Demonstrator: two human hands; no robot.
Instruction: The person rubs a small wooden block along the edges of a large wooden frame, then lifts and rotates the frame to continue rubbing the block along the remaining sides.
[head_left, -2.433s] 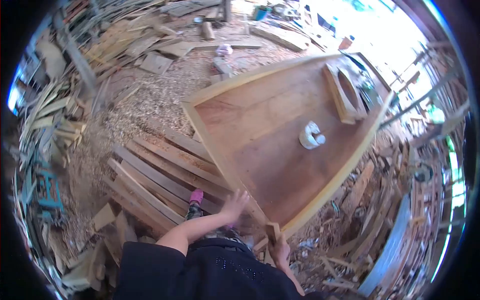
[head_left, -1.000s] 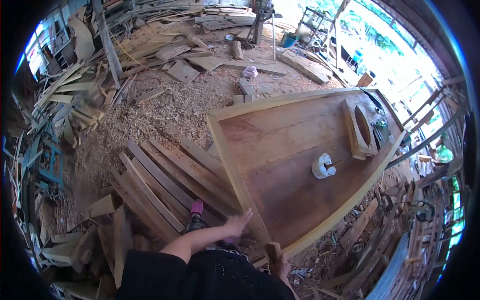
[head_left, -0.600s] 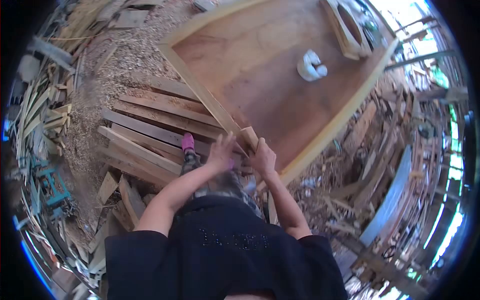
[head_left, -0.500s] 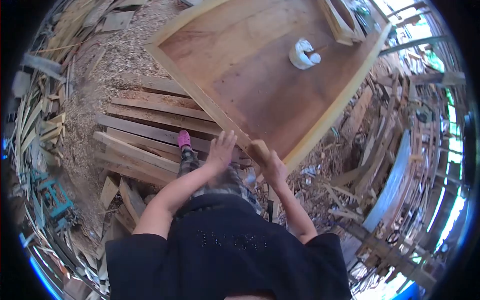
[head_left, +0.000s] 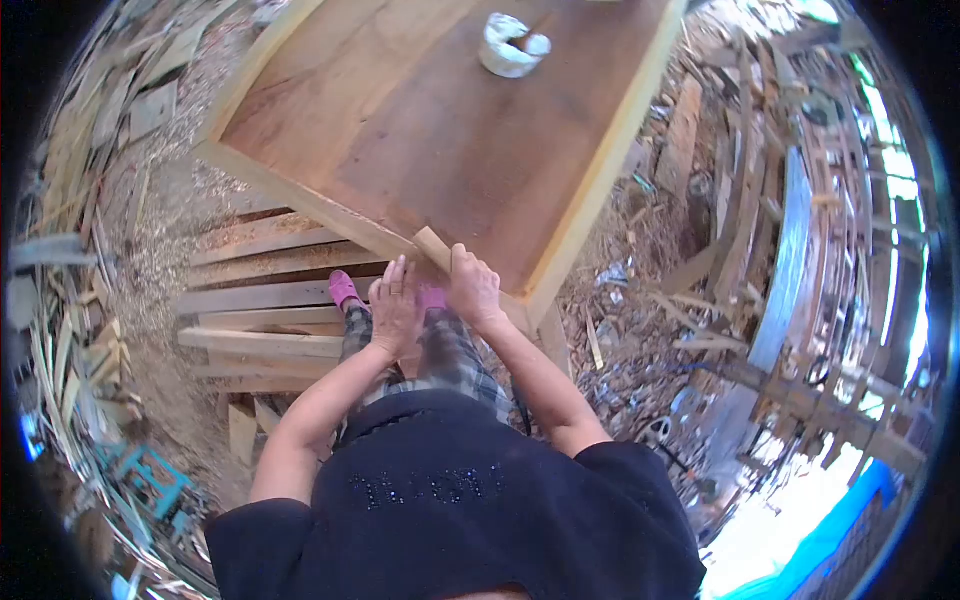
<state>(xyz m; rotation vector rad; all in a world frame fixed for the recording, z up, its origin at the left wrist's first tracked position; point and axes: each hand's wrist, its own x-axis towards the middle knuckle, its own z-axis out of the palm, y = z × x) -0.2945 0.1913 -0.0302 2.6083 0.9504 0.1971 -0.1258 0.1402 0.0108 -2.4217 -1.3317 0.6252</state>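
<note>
A large wooden panel (head_left: 400, 130) with a raised pale frame (head_left: 330, 215) lies in front of me. My right hand (head_left: 473, 287) is wrapped round a small wooden block (head_left: 433, 248), which rests on the frame's near edge. Just left of it, my left hand (head_left: 396, 305) has its fingers stretched out against the outer side of that edge. Farther up the panel stands a white tub (head_left: 510, 50) with a stick leaning in it.
Wooden planks (head_left: 265, 295) lie side by side on the shavings-covered ground at the left, near a pink shoe (head_left: 343, 288). Scrap wood is heaped at far left. A bluish board (head_left: 790, 260) and more timber lie at right.
The view has shifted, so the panel and tub appear farther left and up. My right hand has moved the block leftward along the near edge, closer to my left hand.
</note>
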